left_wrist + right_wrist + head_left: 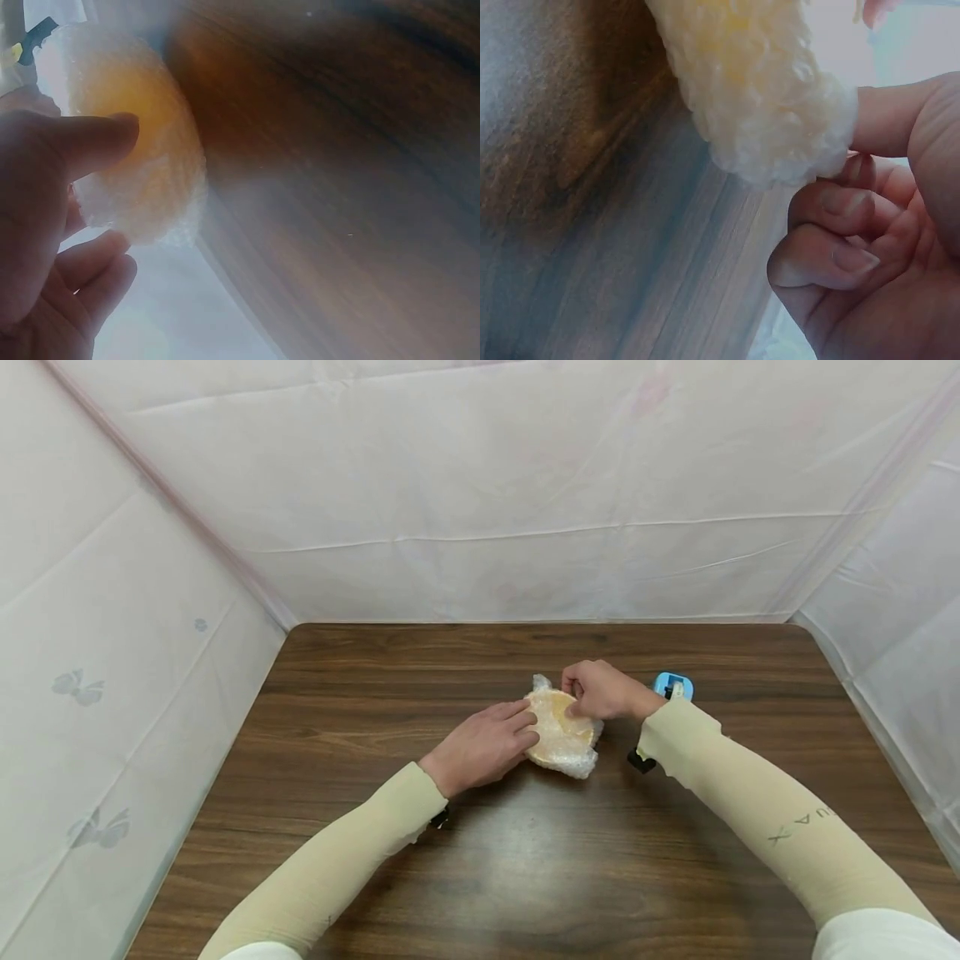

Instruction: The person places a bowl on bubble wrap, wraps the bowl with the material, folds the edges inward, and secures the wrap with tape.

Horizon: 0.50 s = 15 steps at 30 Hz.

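Observation:
A round yellow object in clear bubble wrap (558,739) is between my hands above the middle of the table; the wrap hides its exact kind. My left hand (483,747) holds its left side, and in the left wrist view the thumb lies across the wrap (161,176) with fingers behind it. My right hand (606,689) pinches the wrap's upper right edge. In the right wrist view, the thumb and index finger meet the bubble wrap (772,127), while the other fingers are curled. Loose wrap sticks out at the top and the lower right.
A light-blue tape dispenser (682,683) stands on the table just behind my right wrist, partly hidden by it. The dark wood-grain table (360,693) has pale hanging sheets (480,560) at its back and both sides.

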Available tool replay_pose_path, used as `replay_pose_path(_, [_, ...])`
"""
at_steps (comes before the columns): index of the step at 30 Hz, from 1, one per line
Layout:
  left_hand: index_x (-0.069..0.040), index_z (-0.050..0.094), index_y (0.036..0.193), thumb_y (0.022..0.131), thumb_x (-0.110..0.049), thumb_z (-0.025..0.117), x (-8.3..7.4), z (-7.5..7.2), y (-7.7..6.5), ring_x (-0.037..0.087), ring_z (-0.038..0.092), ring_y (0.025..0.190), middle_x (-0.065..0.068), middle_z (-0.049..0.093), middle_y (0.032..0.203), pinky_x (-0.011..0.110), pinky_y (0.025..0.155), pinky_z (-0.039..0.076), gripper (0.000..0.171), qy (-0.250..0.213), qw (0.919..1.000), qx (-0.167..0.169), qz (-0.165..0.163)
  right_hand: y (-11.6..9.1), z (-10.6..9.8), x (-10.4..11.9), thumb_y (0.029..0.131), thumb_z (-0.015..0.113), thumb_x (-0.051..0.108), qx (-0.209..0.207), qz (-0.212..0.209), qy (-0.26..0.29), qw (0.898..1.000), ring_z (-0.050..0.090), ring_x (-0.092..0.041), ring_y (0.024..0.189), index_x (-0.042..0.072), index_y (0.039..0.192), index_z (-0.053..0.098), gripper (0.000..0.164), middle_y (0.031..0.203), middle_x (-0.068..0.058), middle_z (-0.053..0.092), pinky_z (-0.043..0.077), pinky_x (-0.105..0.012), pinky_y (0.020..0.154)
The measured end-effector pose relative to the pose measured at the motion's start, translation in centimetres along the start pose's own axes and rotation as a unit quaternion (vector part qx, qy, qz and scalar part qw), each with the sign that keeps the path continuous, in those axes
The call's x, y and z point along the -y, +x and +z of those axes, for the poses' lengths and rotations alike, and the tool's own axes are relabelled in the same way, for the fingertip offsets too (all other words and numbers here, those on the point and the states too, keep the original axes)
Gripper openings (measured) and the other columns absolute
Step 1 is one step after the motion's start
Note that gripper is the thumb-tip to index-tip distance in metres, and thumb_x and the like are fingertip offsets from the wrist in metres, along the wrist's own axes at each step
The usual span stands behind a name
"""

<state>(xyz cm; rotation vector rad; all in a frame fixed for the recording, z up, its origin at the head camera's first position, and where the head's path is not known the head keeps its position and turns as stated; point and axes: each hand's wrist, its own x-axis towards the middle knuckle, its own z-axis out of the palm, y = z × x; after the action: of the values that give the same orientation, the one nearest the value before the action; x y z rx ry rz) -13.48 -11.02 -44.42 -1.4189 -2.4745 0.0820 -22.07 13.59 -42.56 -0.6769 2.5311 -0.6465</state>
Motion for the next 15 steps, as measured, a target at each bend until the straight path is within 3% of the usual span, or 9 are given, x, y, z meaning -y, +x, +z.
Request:
replay_pose_path(8, [-0.015, 0.068, 0.127, 0.097, -0.032, 0.075, 0.2, -0.2, 0.0, 0.027, 0.055, 0.143, 0.006, 0.067, 0.139, 0.037, 0.12, 0.045, 0.035, -0.029, 0.9987, 0.036, -0.019, -0.4, -0.4, 0.1, 0.094, 0.077, 0.02, -0.001, 0.013, 0.0, 1.0, 0.053, -0.016, 0.066, 0.006, 0.108, 0.066, 0.022, 0.081, -0.006, 0.061, 0.045, -0.028, 0.061])
replay_pose_path(15, [-0.013, 0.063, 0.143, 0.102, -0.053, 0.061, 1.0, -1.1, -0.4, 0.029, 0.044, 0.152, 0.01, 0.059, 0.152, 0.04, 0.125, 0.039, 0.058, -0.087, 0.9915, 0.056, -0.078, -1.0, -1.2, 0.4, 0.102, 0.067, 0.033, -0.023, 0.013, -0.024, 0.999, 0.061, -0.02, 0.074, 0.005, 0.121, 0.064, 0.035, 0.095, -0.011, 0.069, 0.052, -0.035, 0.067])
